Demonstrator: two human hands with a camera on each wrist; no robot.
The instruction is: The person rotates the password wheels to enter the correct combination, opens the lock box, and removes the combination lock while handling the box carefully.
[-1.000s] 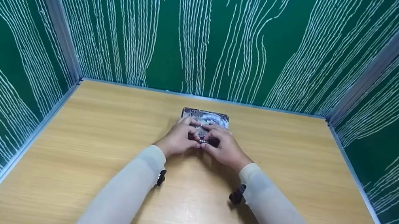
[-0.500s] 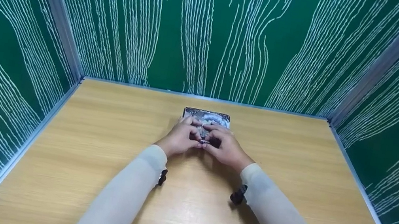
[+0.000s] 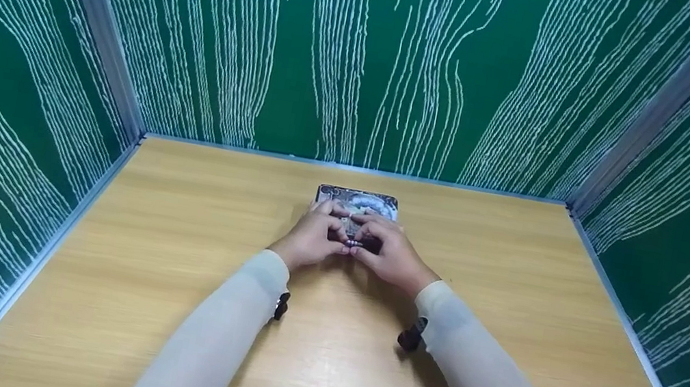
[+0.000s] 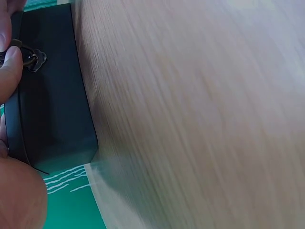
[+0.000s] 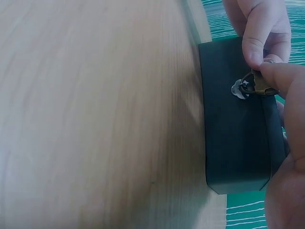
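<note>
A dark box with a patterned grey and white lid sits toward the far side of the table. On its front is a bronze latch, its loop reaching a silvery flower-shaped plate. My left hand and right hand lie over the box from either side, their thumb tips meeting at the latch. Both hands pinch the latch between thumb and forefinger, while other fingers rest on the lid. Those fingers hide part of the lid and the latch's upper end.
The box stands on a pale wooden table. Green panels with white wavy lines enclose the table at the back and both sides, joined by grey metal posts. A small dark device is worn at the right wrist.
Hardly anything differs. Both hands stay at the front of the box with the thumbs at the latch, and the head view shifts very slightly.
</note>
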